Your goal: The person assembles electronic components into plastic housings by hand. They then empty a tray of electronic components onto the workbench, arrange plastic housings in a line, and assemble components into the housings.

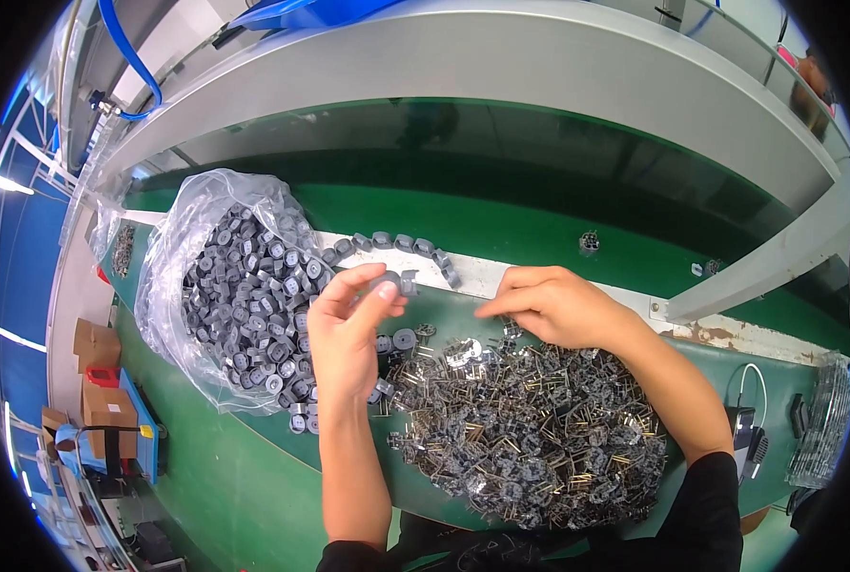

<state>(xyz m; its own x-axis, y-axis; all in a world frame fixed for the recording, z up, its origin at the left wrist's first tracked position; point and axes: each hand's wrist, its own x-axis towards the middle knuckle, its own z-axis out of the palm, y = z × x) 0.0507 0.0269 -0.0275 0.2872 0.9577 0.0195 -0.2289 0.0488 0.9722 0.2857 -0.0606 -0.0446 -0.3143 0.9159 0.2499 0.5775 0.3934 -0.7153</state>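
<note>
My left hand pinches a small grey plastic housing between thumb and fingers, raised over the green table. At its wrist lie loose grey housings, beside a clear plastic bag full of the same pieces. To the right, my right hand is closed, fingers bent downward, with a small metal-pinned part at its fingertips. How firmly the fingers grip it is partly hidden. Below the right hand spreads a large heap of metal-pinned parts, dark and clear with brass-coloured prongs.
A curved row of grey housings stands along the white ledge behind my hands. Past it runs a dark green surface with a few loose pinned parts. A slanted metal post rises at right, near a small device with a cable. Cardboard boxes stand at left.
</note>
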